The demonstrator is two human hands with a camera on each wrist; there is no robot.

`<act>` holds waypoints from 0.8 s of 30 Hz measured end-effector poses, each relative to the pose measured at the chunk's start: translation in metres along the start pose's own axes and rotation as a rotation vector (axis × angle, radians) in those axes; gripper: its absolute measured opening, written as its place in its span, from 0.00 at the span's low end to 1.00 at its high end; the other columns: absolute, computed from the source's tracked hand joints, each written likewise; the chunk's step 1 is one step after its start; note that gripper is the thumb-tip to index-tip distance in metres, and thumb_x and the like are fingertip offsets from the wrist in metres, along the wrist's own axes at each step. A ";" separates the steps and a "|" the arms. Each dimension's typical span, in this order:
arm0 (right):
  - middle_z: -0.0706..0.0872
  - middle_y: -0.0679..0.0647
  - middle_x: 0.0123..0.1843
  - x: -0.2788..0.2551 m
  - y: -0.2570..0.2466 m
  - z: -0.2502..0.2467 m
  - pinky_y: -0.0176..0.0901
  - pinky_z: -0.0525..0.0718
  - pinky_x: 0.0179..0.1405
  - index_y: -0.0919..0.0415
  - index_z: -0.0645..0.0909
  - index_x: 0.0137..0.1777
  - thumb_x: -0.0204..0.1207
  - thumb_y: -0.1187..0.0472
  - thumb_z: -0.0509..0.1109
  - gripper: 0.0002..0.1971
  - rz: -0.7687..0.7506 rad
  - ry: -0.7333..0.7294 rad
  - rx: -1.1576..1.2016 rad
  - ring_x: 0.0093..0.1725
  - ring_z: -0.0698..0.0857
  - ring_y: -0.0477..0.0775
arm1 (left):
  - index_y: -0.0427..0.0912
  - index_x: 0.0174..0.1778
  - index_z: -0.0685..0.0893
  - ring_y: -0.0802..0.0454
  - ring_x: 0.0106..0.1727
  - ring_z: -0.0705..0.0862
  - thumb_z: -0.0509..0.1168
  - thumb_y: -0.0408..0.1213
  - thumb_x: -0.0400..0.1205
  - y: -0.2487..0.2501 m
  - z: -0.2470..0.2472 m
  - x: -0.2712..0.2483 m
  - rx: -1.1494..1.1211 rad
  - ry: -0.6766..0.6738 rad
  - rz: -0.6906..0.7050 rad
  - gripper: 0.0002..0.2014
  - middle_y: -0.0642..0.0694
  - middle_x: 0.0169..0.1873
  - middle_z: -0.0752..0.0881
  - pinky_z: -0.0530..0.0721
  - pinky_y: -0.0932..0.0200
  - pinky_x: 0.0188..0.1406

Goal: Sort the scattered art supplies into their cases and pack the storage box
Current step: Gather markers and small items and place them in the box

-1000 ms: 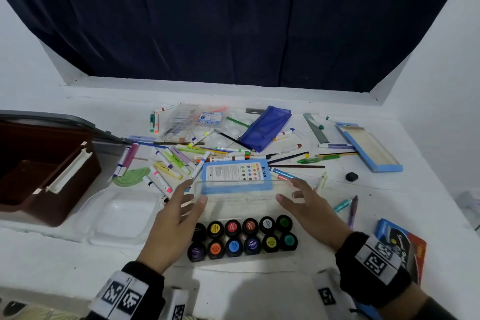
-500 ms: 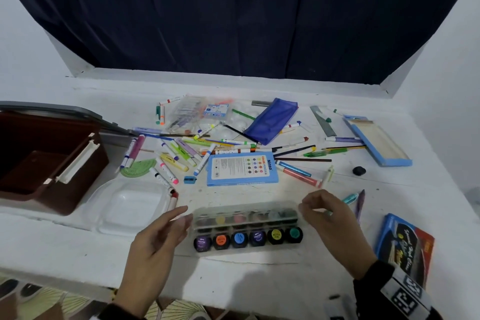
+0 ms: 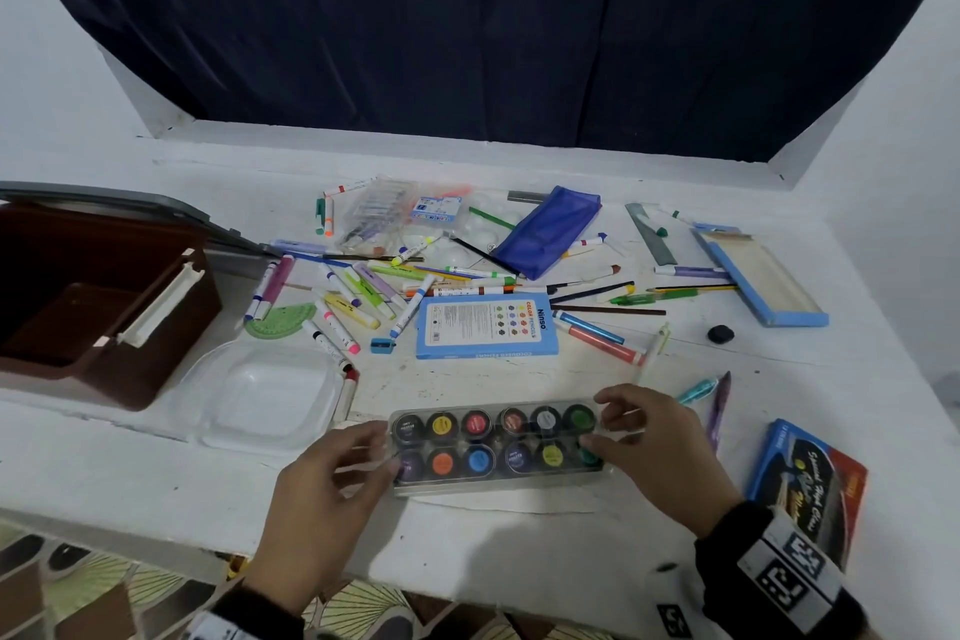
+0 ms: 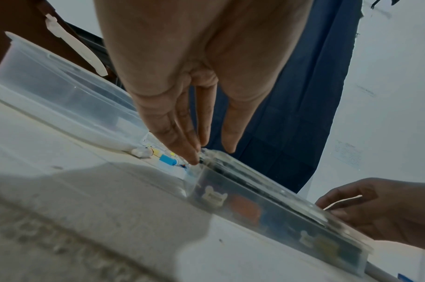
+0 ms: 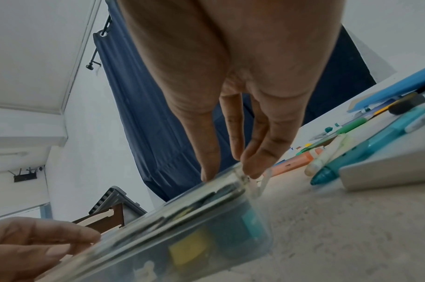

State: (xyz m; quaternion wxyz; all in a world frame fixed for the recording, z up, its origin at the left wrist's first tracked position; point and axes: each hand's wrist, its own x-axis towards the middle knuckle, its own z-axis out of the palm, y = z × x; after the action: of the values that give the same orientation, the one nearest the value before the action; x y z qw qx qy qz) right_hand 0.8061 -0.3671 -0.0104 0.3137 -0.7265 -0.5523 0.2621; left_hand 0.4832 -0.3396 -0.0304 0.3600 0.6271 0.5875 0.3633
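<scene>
Now shut, clear paint case (image 3: 496, 444) lies on white table (image 3: 519, 535) before dark curtain (image 3: 467, 26).

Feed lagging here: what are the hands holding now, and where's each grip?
The clear paint case, one hand per short end: left hand on its left end, right hand on its right end.

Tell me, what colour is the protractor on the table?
Light green, translucent. The protractor shows best in the head view, beside the markers.
</scene>
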 end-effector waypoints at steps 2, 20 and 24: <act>0.87 0.45 0.45 0.002 0.000 0.000 0.23 0.82 0.38 0.52 0.86 0.55 0.65 0.57 0.86 0.19 -0.011 0.009 -0.006 0.44 0.86 0.41 | 0.52 0.55 0.90 0.66 0.45 0.89 0.80 0.36 0.74 -0.002 0.002 0.001 0.043 0.001 0.005 0.15 0.59 0.49 0.91 0.87 0.66 0.49; 0.83 0.40 0.47 0.004 -0.006 -0.007 0.39 0.85 0.47 0.49 0.84 0.58 0.68 0.46 0.81 0.20 -0.023 -0.027 -0.225 0.43 0.83 0.41 | 0.49 0.60 0.90 0.64 0.43 0.86 0.78 0.44 0.75 0.003 0.007 0.001 0.370 0.039 0.103 0.16 0.59 0.46 0.87 0.87 0.59 0.42; 0.82 0.40 0.48 -0.003 -0.009 -0.010 0.40 0.81 0.43 0.46 0.80 0.61 0.69 0.32 0.73 0.26 0.039 -0.015 -0.408 0.45 0.80 0.41 | 0.47 0.59 0.90 0.63 0.37 0.85 0.72 0.58 0.75 0.005 0.002 -0.004 0.484 0.038 0.087 0.22 0.57 0.45 0.85 0.85 0.57 0.38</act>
State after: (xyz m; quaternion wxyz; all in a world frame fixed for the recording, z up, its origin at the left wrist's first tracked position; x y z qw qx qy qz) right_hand 0.8066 -0.3702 0.0029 0.1509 -0.7835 -0.5822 0.1562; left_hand 0.4873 -0.3437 -0.0267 0.1720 0.7130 0.6364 0.2389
